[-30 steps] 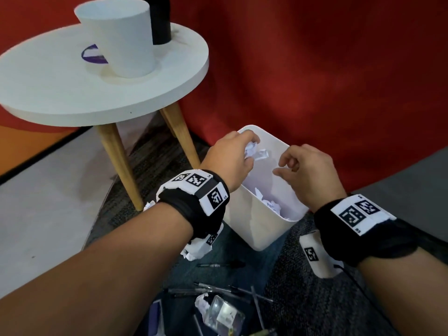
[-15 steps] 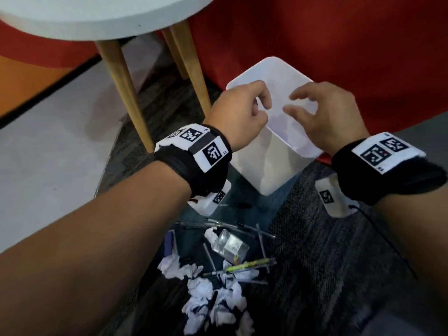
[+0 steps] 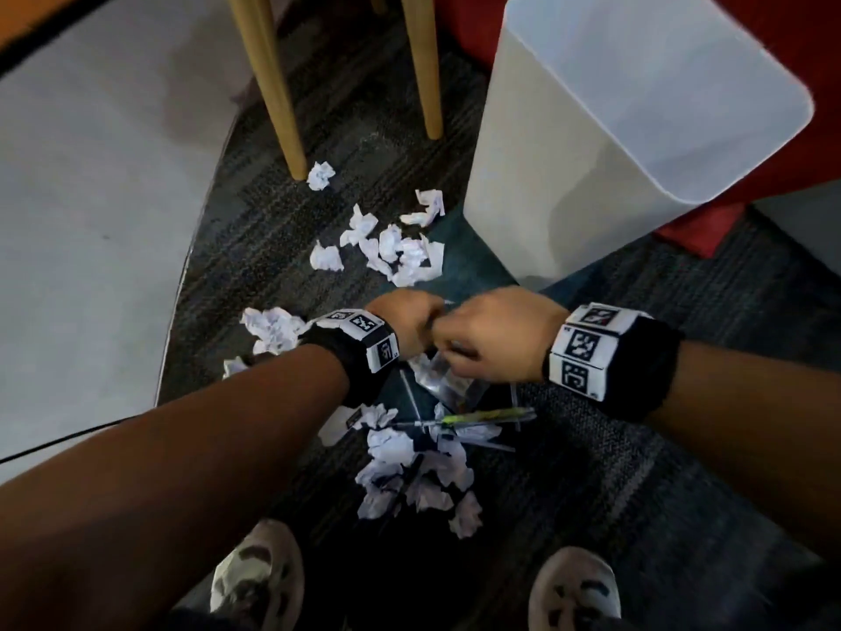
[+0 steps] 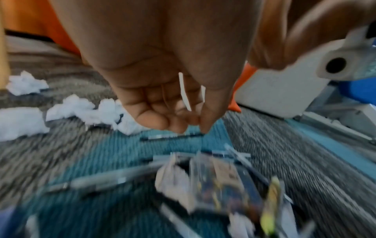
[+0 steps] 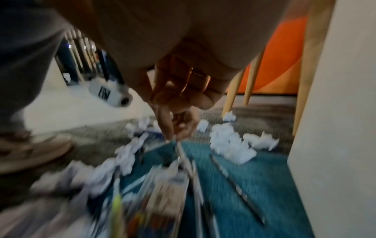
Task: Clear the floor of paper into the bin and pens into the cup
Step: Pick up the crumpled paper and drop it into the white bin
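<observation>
Both hands, over bin a second ago, now low at frame centre above pens. Left hand (image 3: 405, 323): fingers curled, pinching thin white paper strip. Right hand (image 3: 493, 339): fingers reaching down to pen (image 5: 184, 158); grip state cannot tell, blurred. Bin (image 3: 537, 184) upper right, upright. Crumpled paper (image 3: 396, 252) scattered mid-frame on carpet (image 3: 637, 448). Much left to clear; cup out of view. Wooden legs (image 3: 273, 84) upper left

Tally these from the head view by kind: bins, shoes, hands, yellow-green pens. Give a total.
Bin: 1
Shoes: 2
Hands: 2
Yellow-green pen: 1
Total: 6
</observation>
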`<state>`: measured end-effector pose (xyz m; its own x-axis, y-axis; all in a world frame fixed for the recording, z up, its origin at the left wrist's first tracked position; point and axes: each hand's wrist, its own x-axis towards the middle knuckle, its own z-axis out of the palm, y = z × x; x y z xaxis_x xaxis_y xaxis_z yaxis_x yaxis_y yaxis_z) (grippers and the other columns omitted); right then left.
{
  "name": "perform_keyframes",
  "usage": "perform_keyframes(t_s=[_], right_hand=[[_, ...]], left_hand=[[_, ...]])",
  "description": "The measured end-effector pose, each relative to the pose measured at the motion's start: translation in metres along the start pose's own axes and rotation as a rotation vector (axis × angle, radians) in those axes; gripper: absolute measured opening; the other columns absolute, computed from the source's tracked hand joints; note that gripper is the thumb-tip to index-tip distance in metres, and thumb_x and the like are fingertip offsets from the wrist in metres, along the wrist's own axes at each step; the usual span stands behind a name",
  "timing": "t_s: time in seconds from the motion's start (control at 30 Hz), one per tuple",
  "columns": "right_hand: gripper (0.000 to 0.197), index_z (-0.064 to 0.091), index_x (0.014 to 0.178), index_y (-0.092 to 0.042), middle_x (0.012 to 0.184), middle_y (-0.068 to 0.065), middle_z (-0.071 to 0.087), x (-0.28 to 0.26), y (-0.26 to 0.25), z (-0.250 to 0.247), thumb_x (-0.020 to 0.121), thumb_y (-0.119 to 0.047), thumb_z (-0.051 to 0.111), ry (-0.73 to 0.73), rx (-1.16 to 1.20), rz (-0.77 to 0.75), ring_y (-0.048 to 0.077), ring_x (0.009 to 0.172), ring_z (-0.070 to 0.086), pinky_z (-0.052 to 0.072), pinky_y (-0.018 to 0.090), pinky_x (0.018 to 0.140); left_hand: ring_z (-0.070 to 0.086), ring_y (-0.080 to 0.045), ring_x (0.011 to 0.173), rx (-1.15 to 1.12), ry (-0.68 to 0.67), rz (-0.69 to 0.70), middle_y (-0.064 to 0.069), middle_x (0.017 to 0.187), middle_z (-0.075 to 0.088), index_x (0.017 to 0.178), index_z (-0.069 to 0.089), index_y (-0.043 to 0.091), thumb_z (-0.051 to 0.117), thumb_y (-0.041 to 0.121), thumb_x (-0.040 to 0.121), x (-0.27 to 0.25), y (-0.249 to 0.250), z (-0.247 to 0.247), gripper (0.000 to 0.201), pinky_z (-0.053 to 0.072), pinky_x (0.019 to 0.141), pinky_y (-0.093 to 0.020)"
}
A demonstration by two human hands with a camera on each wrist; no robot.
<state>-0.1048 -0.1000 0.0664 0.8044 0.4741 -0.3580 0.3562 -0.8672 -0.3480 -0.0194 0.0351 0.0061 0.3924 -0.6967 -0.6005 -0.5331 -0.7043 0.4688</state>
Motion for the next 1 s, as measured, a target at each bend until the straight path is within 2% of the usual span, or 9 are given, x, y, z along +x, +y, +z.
perform_keyframes(t_s=[0.1,0.2,0.37,0.5,0.6,0.73,0.87,0.93,1.0], right_hand=[[0.028,0.059,0.107,-0.025,0.098,0.004,0.067,0.003,0.001,0.046,0.095,-0.045,0.044,-0.329,-0.022,0.056,0.031,0.081,0.064,0.048,0.032,0.064],[0.031,0.062,0.110,-0.025,0.105,0.004,0.066,0.007,0.002,0.081,0.096,-0.047,0.045,-0.502,-0.044,0.103,0.030,0.093,0.063,0.049,0.031,0.074],[0.028,0.062,0.108,-0.024,0.104,0.006,0.068,0.018,-0.001,0.115,0.094,-0.042,0.047,-0.388,-0.019,0.207,0.030,0.092,0.066,0.055,0.039,0.076],[0.031,0.057,0.110,-0.019,0.112,0.006,0.065,0.038,-0.005,0.117,0.098,-0.042,0.040,-0.104,0.066,0.352,0.029,0.100,0.063,0.047,0.034,0.073],[0.028,0.055,0.111,-0.014,0.112,0.008,0.062,0.051,-0.005,0.113,0.096,-0.037,0.047,0.061,0.086,0.385,0.032,0.104,0.059,0.046,0.038,0.079],[0.041,0.050,0.124,-0.013,0.121,0.009,0.055,0.070,-0.004,0.117,0.092,-0.038,0.056,-0.025,0.073,0.338,0.032,0.117,0.050,0.041,0.042,0.094],[0.043,0.051,0.128,-0.018,0.124,0.010,0.046,0.081,-0.008,0.128,0.089,-0.034,0.061,-0.101,0.021,0.370,0.033,0.117,0.048,0.040,0.043,0.096],[0.039,0.052,0.129,-0.017,0.125,0.011,0.043,0.081,-0.009,0.132,0.090,-0.024,0.057,-0.119,-0.027,0.382,0.033,0.114,0.050,0.040,0.043,0.096],[0.038,0.052,0.127,-0.012,0.125,0.013,0.043,0.080,-0.006,0.133,0.090,-0.018,0.058,-0.143,-0.052,0.386,0.035,0.110,0.054,0.041,0.043,0.095]], left_hand=[[0.059,-0.026,0.087,0.050,-0.156,-0.025,-0.004,0.098,0.065,0.099,0.064,0.021,0.062,0.025,0.087,-0.001,-0.013,0.038,0.013,0.040,0.068,-0.028],[0.059,-0.025,0.090,0.105,-0.255,0.007,-0.001,0.096,0.063,0.102,0.064,0.021,0.062,0.020,0.088,-0.004,-0.021,0.061,0.015,0.047,0.074,-0.030],[0.058,-0.027,0.089,0.229,-0.317,0.033,-0.001,0.095,0.062,0.097,0.058,0.023,0.060,0.021,0.086,-0.006,-0.033,0.074,0.011,0.045,0.070,-0.031],[0.059,-0.031,0.099,0.307,-0.232,-0.010,-0.005,0.105,0.064,0.101,0.060,0.023,0.058,0.016,0.083,-0.006,-0.044,0.064,0.020,0.047,0.074,-0.034],[0.058,-0.031,0.101,0.328,-0.172,-0.051,-0.006,0.108,0.063,0.103,0.061,0.021,0.056,0.014,0.084,-0.005,-0.051,0.051,0.021,0.048,0.077,-0.036],[0.059,-0.029,0.098,0.290,-0.157,-0.095,-0.005,0.106,0.064,0.099,0.059,0.023,0.058,0.015,0.083,-0.006,-0.065,0.039,0.018,0.045,0.076,-0.032],[0.059,-0.026,0.089,0.274,-0.236,-0.089,0.001,0.100,0.063,0.099,0.058,0.025,0.067,0.028,0.082,-0.008,-0.068,0.039,0.020,0.050,0.076,-0.034],[0.057,-0.024,0.086,0.309,-0.319,-0.055,0.005,0.092,0.058,0.104,0.058,0.025,0.073,0.040,0.079,-0.009,-0.067,0.043,0.033,0.042,0.072,-0.032],[0.056,-0.025,0.089,0.397,-0.385,0.001,0.004,0.090,0.061,0.105,0.057,0.026,0.076,0.049,0.073,-0.010,-0.067,0.051,0.044,0.032,0.077,-0.035]])
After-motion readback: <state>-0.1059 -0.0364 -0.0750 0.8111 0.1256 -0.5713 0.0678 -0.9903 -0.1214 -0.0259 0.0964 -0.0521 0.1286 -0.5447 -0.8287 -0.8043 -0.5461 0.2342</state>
